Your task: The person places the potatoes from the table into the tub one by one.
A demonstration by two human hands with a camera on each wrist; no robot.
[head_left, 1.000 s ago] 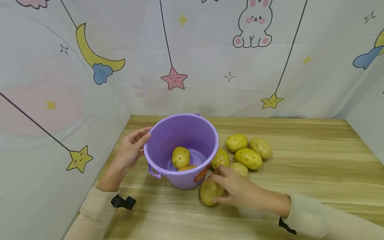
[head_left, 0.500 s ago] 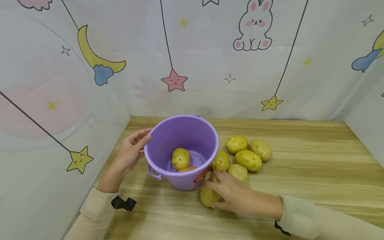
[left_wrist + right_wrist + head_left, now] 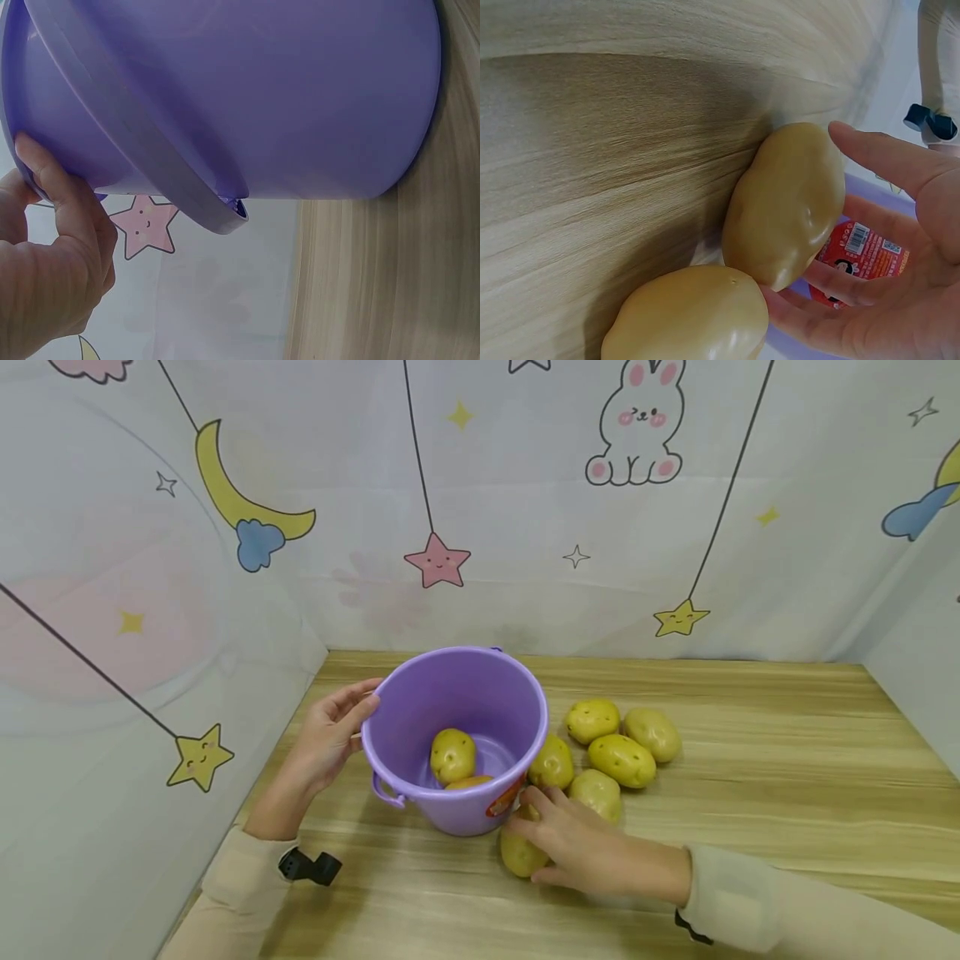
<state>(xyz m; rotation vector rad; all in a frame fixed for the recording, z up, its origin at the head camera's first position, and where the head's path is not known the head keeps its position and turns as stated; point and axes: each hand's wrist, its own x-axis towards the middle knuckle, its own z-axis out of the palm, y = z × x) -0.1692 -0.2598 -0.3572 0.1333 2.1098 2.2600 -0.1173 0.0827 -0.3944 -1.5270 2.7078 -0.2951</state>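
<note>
A purple bucket [image 3: 457, 814] stands on the wooden table, tilted in appearance by the camera's angle. My left hand [image 3: 322, 735] grips its rim, thumb on one side and fingers on the other; the left wrist view shows this hand [image 3: 64, 240] by the rim. Inside the bucket lies a yellow potato [image 3: 453, 756], with an orange-yellow piece [image 3: 468, 782] partly hidden by the near wall. In front of the bucket's right side, my right hand [image 3: 577, 843] holds a potato [image 3: 787, 202] between thumb and fingertips. Another potato [image 3: 690, 315] lies right beside it.
Several potatoes [image 3: 621, 760] form a group right of the bucket, one potato [image 3: 551, 762] close by its wall. The bucket's handle [image 3: 135, 127] hangs down its side. A red label [image 3: 862, 259] is on the bucket. Printed white cloth [image 3: 510, 468] surrounds the wooden table [image 3: 787, 760].
My right hand has shifted slightly left and settled around the front potato, its forearm moving left too. The left hand and bucket stay where they were.
</note>
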